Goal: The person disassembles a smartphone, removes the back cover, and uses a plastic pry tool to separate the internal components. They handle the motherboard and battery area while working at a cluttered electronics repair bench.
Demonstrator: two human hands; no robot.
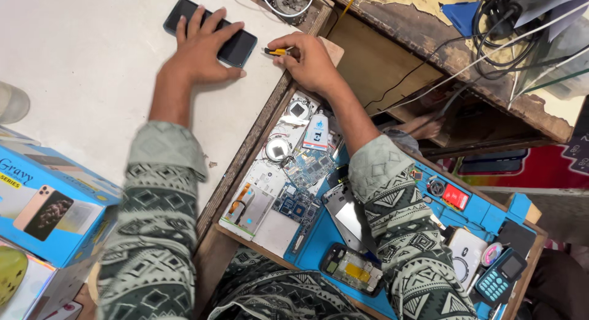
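at the upper middle of the frame, on the white desk (80, 56): dark phone (236, 47) lying flat and whole, pinned under the spread, unclenched left hand (205, 50). just to its right, right hand (310, 62) clenched around a small yellow-handled tool (276, 51), tip near the phone's edge but not clearly touching. judged barely begun, with no opening visible yet; loose circuit boards (300, 185) lower down in the open drawer (491, 213).

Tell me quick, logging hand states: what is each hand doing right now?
Left hand: open, flat on the dark phone.
Right hand: closed, holding a small yellow-handled tool.
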